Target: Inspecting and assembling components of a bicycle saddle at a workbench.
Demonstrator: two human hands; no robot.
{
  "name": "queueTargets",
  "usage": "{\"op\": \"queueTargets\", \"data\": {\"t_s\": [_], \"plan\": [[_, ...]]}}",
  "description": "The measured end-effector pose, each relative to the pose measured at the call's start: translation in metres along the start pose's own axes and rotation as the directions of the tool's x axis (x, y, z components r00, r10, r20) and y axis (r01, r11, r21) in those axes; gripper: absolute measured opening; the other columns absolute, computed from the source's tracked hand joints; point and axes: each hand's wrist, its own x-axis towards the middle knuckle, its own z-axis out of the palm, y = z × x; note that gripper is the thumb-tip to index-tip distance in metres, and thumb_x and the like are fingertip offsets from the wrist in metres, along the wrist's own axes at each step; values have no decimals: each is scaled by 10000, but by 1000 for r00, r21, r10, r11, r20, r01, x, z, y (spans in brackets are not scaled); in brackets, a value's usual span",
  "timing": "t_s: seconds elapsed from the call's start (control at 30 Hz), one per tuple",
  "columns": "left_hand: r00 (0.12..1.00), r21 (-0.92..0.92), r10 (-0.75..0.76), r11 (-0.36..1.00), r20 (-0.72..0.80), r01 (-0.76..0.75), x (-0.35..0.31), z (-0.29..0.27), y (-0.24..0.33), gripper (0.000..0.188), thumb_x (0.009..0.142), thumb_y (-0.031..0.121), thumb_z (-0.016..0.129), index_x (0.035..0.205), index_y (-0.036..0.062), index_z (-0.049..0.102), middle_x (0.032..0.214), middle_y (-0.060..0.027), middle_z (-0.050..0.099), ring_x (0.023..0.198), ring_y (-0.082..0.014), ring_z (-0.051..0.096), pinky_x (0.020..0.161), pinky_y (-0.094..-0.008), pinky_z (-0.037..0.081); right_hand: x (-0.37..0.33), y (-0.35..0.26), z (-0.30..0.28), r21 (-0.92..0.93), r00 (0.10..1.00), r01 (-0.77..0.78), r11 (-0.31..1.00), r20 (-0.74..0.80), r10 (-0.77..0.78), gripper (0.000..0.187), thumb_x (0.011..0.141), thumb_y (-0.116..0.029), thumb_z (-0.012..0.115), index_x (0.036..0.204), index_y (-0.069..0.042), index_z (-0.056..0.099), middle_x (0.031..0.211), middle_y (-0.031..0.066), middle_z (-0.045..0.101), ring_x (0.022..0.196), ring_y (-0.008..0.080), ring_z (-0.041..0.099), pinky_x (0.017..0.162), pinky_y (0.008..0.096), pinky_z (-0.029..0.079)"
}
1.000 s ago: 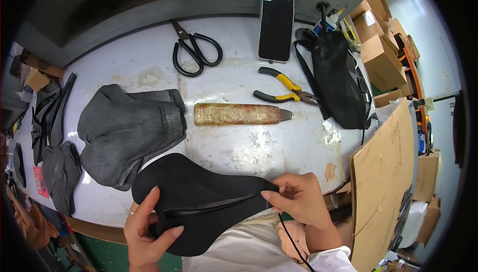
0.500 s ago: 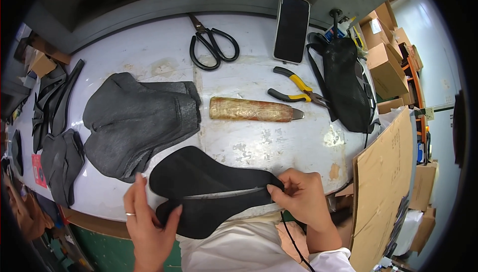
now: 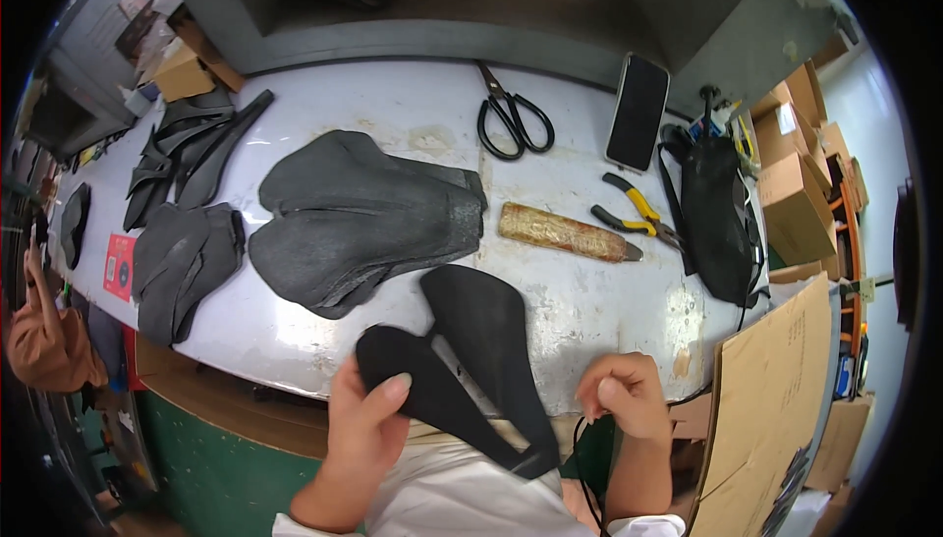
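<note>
My left hand [image 3: 371,399] pinches one lobe of a black bicycle saddle cover [image 3: 481,326] between thumb and fingers. The cover has two broad lobes joined at a narrow end, with a long slit between them. It hangs tilted over the table's near edge, narrow end toward me. My right hand [image 3: 629,395] is off to the right, apart from the cover, its fingers curled in with nothing visible in them. Beyond the cover lies a stack of dark grey saddle covers [image 3: 363,223]. A tape-wrapped knife [image 3: 565,232] rests right of that stack.
Black-handled scissors [image 3: 514,119], a phone [image 3: 638,110], yellow-black pliers [image 3: 638,213] and a black pouch [image 3: 722,218] lie farther back. Grey cut pieces [image 3: 187,262] and dark strips [image 3: 201,149] sit at left. A cardboard sheet [image 3: 761,409] stands at the right edge.
My right hand has let go of the cover's narrow end. My left hand now grips a lobe, and the cover has turned, narrow end swinging toward me. The view has shifted.
</note>
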Motion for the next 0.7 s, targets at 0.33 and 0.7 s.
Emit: {"op": "queueTargets", "data": {"t_s": [0.33, 0.7], "plan": [[562, 410, 127, 558, 817, -722, -1, 35, 70, 207, 700, 3, 787, 885, -48, 708, 854, -132, 700, 775, -231, 693, 703, -327, 557, 27, 5, 70, 846, 833, 192, 498, 128, -539, 953, 846, -756, 487, 1311, 74, 436, 1126, 226, 598, 1060, 370, 586, 995, 534, 418], [-72, -155, -246, -340, 967, -928, -54, 56, 20, 329, 849, 286, 717, 1134, 142, 638, 1068, -127, 707, 1020, -352, 666, 841, -379, 536, 3, -51, 53, -206, 708, 678, 706, -76, -702, 315, 677, -80, 853, 924, 6, 678, 1125, 273, 632, 948, 269, 650, 826, 318, 513]]}}
